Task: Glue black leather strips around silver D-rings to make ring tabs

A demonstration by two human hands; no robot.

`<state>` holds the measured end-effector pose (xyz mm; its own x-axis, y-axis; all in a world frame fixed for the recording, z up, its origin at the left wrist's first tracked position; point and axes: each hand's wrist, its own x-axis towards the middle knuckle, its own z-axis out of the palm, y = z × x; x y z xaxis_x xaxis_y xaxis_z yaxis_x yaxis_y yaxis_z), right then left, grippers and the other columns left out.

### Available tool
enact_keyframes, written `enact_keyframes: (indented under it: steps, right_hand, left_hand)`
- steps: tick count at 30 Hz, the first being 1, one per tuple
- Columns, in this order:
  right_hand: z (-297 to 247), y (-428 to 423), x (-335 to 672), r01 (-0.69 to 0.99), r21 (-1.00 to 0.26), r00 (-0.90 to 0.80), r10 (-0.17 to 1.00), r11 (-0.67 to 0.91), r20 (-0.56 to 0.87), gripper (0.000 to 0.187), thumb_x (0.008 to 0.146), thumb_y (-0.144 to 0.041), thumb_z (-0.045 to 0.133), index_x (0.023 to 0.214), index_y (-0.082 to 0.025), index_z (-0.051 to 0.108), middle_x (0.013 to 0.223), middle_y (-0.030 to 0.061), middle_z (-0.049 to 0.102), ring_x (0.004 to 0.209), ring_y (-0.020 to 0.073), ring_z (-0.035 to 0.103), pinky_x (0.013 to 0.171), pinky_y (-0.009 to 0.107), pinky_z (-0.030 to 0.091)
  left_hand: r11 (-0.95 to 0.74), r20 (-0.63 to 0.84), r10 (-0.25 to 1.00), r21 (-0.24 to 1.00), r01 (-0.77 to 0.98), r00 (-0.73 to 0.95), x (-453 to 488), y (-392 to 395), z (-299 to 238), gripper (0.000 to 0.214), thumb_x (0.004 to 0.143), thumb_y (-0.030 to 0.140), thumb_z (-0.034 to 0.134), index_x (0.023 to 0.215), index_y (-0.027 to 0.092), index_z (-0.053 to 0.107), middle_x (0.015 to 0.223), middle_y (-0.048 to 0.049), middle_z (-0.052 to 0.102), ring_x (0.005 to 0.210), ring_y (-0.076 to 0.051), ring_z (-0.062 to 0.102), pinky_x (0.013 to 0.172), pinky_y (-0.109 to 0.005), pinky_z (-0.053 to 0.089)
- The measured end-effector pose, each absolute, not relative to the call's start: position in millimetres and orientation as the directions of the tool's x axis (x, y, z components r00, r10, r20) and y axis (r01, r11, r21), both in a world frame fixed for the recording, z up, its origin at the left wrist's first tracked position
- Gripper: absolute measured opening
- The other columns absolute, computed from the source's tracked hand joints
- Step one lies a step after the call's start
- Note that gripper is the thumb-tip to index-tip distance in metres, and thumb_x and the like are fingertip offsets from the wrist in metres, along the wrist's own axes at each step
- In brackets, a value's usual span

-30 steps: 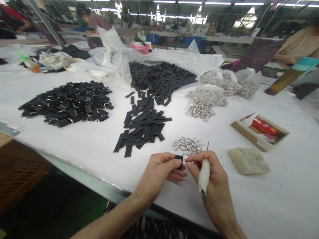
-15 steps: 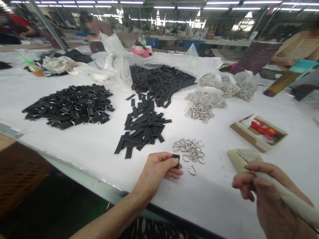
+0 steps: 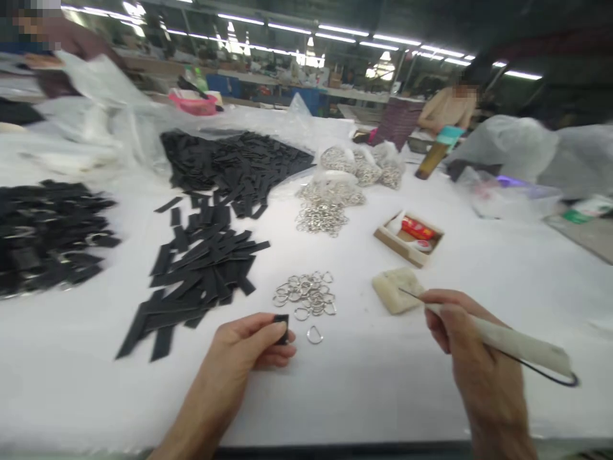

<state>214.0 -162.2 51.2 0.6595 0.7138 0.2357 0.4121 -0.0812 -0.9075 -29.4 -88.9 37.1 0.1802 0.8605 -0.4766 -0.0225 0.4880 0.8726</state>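
My left hand (image 3: pixel 249 345) is closed on a small folded black strap piece (image 3: pixel 282 328), held just above the white table. A single metal D-ring (image 3: pixel 315 334) lies right of it, below a small heap of D-rings (image 3: pixel 305 294). My right hand (image 3: pixel 472 345) grips a white-handled pointed tool (image 3: pixel 498 340) with a dark cord at its end. The tool's thin metal tip touches a pale waxy block (image 3: pixel 396 289).
Loose black strips (image 3: pixel 201 262) lie left of centre, with a bigger pile (image 3: pixel 230 160) behind and finished pieces (image 3: pixel 43 230) at far left. Bags of rings (image 3: pixel 359 166) and a small cardboard box (image 3: pixel 408 236) sit beyond. Other people work at the far tables.
My right hand left the strap piece, swung right with the tool and now rests its tip on the waxy block. The view has shifted to the right. The left hand keeps its hold.
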Motion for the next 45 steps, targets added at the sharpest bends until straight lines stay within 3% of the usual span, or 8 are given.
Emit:
enact_keyframes:
  steps: [3,10,23,31,36,40,45]
  right_hand:
    - [54.3,-152.3,218.7,0.377,-0.917,0.711,0.676,-0.133,0.194,0.031,0.080,-0.049,0.057,0.073,-0.019,0.060,0.057,-0.0031,0.047,0.055,0.0123,0.043,0.048,0.024,0.033]
    - [53.4,-137.8,222.5,0.452,-0.878,0.712,0.656,-0.155,0.250,0.033,0.081,-0.040,0.054,0.058,-0.020,0.043,0.049,-0.0069,0.037,0.047,0.0088,0.031,0.044,0.023,0.025]
    - [31.3,-126.2,233.7,0.495,-0.833,0.687,0.698,-0.245,0.203,0.028,0.080,-0.040,0.052,0.060,-0.021,0.045,0.051,-0.0062,0.037,0.051,0.0116,0.033,0.047,0.024,0.026]
    - [44.7,-131.8,231.9,0.489,-0.831,0.700,0.688,-0.267,0.191,0.031,0.080,-0.041,0.054,0.058,-0.021,0.044,0.048,-0.0067,0.037,0.047,0.0103,0.032,0.045,0.024,0.025]
    - [56.5,-148.6,216.9,0.335,-0.926,0.783,0.598,-0.173,0.171,0.027,0.075,-0.041,0.062,0.062,-0.020,0.051,0.050,-0.0048,0.042,0.047,0.0104,0.034,0.042,0.023,0.023]
    - [62.3,-155.9,187.2,0.029,-0.997,0.631,0.775,-0.076,-0.041,0.024,0.075,-0.037,0.063,0.063,-0.020,0.052,0.053,-0.0034,0.045,0.051,0.0100,0.038,0.043,0.020,0.029]
    - [60.6,-148.9,153.0,-0.118,-0.990,0.399,0.909,-0.083,-0.124,0.029,0.077,-0.036,0.059,0.057,-0.019,0.047,0.049,-0.0044,0.039,0.048,0.0088,0.032,0.042,0.021,0.024]
  left_hand:
    - [0.514,-0.502,0.837,0.858,0.000,0.218,-25.3,-82.0,32.1,0.014,0.066,0.027,0.073,0.071,0.014,0.071,0.071,-0.0062,0.074,0.058,-0.016,0.067,0.055,-0.021,0.054]
    - [0.534,-0.521,0.788,0.844,0.057,0.329,-13.2,-80.9,30.8,0.020,0.063,0.033,0.075,0.069,0.014,0.073,0.072,-0.0063,0.074,0.059,-0.017,0.067,0.056,-0.021,0.054]
    - [0.547,-0.530,0.769,0.835,0.060,0.356,-14.7,-86.4,25.0,0.019,0.066,0.034,0.074,0.070,0.016,0.073,0.073,-0.0054,0.074,0.060,-0.016,0.066,0.057,-0.021,0.054]
    - [0.547,-0.497,0.769,0.837,-0.010,0.402,-14.8,-87.8,25.8,0.015,0.071,0.029,0.071,0.070,0.014,0.073,0.073,-0.0052,0.073,0.059,-0.014,0.066,0.057,-0.019,0.053]
    - [0.533,-0.459,0.787,0.843,-0.079,0.412,-13.6,-95.2,30.5,0.013,0.075,0.024,0.066,0.071,0.013,0.071,0.073,-0.0052,0.073,0.060,-0.013,0.066,0.058,-0.019,0.054]
    - [0.520,-0.435,0.797,0.847,-0.110,0.420,-12.0,-99.7,30.8,0.012,0.077,0.022,0.064,0.075,0.012,0.070,0.076,-0.0061,0.073,0.062,-0.014,0.067,0.060,-0.021,0.055]
    - [0.511,-0.424,0.800,0.852,-0.111,0.425,-13.1,-101.9,32.7,0.012,0.078,0.020,0.062,0.078,0.011,0.070,0.079,-0.0064,0.073,0.065,-0.015,0.068,0.062,-0.022,0.055]
